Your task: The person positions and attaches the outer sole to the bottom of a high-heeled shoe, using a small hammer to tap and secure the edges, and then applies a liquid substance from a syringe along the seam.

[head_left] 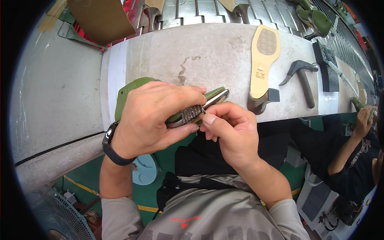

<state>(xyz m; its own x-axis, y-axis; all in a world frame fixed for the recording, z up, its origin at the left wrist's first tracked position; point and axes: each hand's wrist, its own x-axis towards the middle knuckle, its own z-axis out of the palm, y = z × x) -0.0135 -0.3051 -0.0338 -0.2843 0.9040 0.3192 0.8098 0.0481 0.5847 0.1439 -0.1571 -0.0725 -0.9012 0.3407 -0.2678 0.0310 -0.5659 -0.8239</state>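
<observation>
A green shoe last (127, 93) lies on its side above the bench's near edge, gripped by my left hand (150, 114). Across the last runs a dark, glittery ribbed strap (192, 114), with a shiny metallic-looking edge beside it. My left fingers wrap over the last and the thumb presses from below. At the strap's end, my right hand (234, 132) has its thumb and forefinger pinched together against the edge of the work. What sits between those fingertips is too small to make out.
Right of the hands lie a beige insole (262, 66) with a grey heel (264, 100), a claw hammer (304, 80) and a dark block (327, 68). A metal slat conveyor (192, 12) runs behind. A fan (60, 218) stands lower left; a co-worker's hand (363, 122) is at right.
</observation>
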